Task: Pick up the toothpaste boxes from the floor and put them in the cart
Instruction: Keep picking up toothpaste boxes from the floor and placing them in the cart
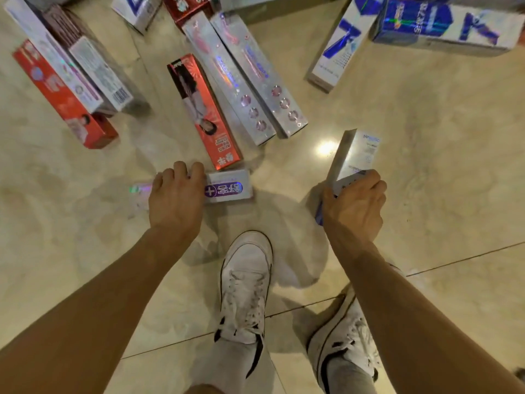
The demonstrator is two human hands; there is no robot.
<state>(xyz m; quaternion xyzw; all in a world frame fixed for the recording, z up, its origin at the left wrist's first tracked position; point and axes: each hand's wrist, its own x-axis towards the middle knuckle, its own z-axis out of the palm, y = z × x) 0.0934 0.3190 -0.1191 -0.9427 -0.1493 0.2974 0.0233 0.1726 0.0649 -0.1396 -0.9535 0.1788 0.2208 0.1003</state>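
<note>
Boxes (62, 92) litter the glossy tiled floor (426, 137) across the upper half of the frame, and both hands are busy low in the middle. The left hand (176, 197) sits on top of a white box with a purple label (227, 189), fingers curled over its far edge. That is a grip from above, the natural way to lift a carton lying flat. This box is on the floor, its far side touching the near end of a red box (204, 109) printed with a person's picture.

At centre right, the right hand (355, 206) is clamped round the lower end of a silver box (352, 155), which tilts upward and appears to be off the tiles. One box per hand means fewer trips, by the look of it. The cart is nowhere in view.

Now the print. The purple label shows a plus sign and Chinese characters, upside down to the camera. The silver box carries small blue lettering, too blurred to read. In the upper right, a blue-and-white box (341, 44) shows a big blue 7. Two holographic silver boxes (250, 81) lie side by side just right of the red one, and their text is unreadable. White sneakers (244, 285) stand below the hands.
</note>
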